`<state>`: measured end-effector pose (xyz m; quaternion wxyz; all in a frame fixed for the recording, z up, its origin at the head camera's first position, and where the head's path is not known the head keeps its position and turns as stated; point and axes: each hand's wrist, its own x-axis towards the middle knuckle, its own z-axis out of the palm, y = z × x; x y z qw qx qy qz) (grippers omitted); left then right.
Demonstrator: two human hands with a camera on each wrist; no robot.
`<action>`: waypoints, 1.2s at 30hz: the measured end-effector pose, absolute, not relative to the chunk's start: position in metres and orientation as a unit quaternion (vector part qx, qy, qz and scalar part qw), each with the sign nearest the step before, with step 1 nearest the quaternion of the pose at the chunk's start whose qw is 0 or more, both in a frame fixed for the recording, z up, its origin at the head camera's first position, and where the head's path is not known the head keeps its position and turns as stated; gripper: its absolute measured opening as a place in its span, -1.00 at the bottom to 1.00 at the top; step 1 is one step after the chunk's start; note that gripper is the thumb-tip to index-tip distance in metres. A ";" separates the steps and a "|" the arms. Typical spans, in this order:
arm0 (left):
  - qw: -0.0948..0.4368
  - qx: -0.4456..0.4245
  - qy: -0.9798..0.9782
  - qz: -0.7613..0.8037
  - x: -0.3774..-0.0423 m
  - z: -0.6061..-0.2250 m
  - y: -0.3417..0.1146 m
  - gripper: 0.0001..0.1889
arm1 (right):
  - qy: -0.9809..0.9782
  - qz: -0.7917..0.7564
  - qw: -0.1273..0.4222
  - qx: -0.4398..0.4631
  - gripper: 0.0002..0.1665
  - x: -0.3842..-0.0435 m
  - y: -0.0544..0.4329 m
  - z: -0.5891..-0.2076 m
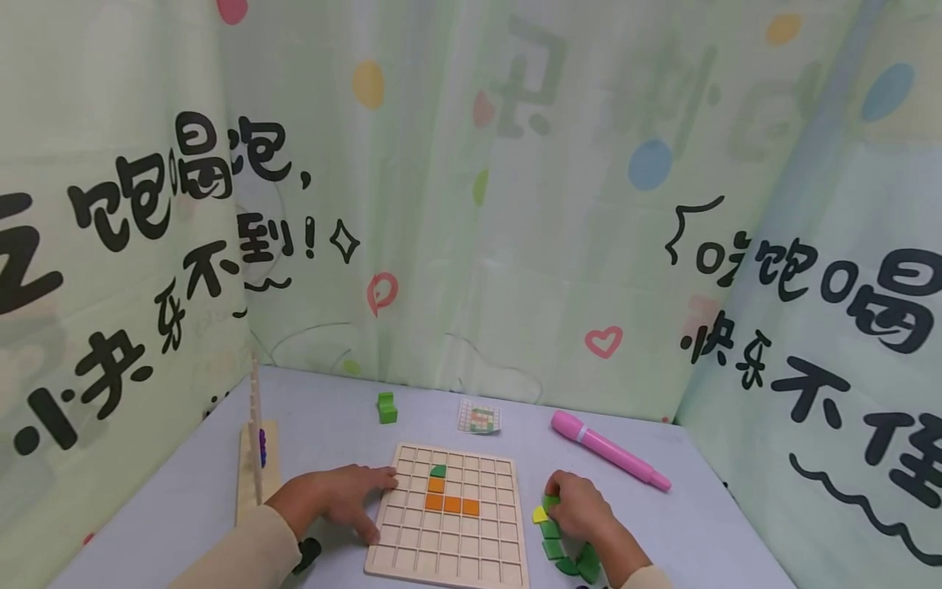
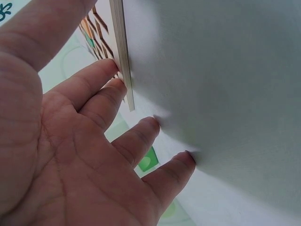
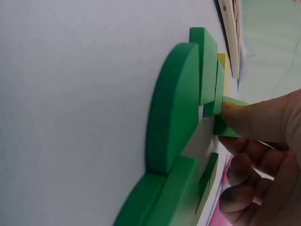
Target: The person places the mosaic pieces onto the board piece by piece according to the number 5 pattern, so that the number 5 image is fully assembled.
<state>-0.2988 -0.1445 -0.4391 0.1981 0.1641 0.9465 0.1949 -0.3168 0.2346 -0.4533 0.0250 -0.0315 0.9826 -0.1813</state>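
A pale wooden grid board (image 1: 441, 540) lies on the table, bearing several orange squares (image 1: 452, 504) and one green quarter-round piece (image 1: 438, 470). At its left edge is my left hand (image 1: 344, 497), fingers extended and spread, with fingertips right at the rim. To the right of the board, my right hand (image 1: 581, 509) pinches a green block (image 3: 226, 128) between thumb and fingers. Around that hand lie several loose green blocks (image 1: 552, 550) and a yellow piece (image 1: 540, 514). The right wrist view shows a curved green block (image 3: 176, 108) in front of them.
Behind the board lie a small pattern card (image 1: 479, 417) and green blocks (image 1: 386, 407). A thick pink marker (image 1: 611, 450) is at the back right. An upright wooden panel (image 1: 255, 442) stands at left, near my forearm, with dark pieces (image 1: 307, 555) below it. Printed curtains (image 1: 456, 245) surround the table.
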 end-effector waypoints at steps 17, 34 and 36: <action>0.201 0.155 0.947 0.197 -0.301 -0.440 -0.147 -0.19 | 0.950 -0.297 -0.066 -0.069 -0.85 -0.322 0.218 -0.452; 0.205 0.172 0.944 0.195 -0.307 -0.447 -0.148 -0.18 | 0.920 -0.376 -0.024 -0.105 -0.88 -0.338 0.163 -0.455; 0.202 0.183 0.942 0.194 -0.313 -0.456 -0.150 -0.17 | 0.918 -0.381 -0.017 -0.108 -0.90 -0.341 0.156 -0.455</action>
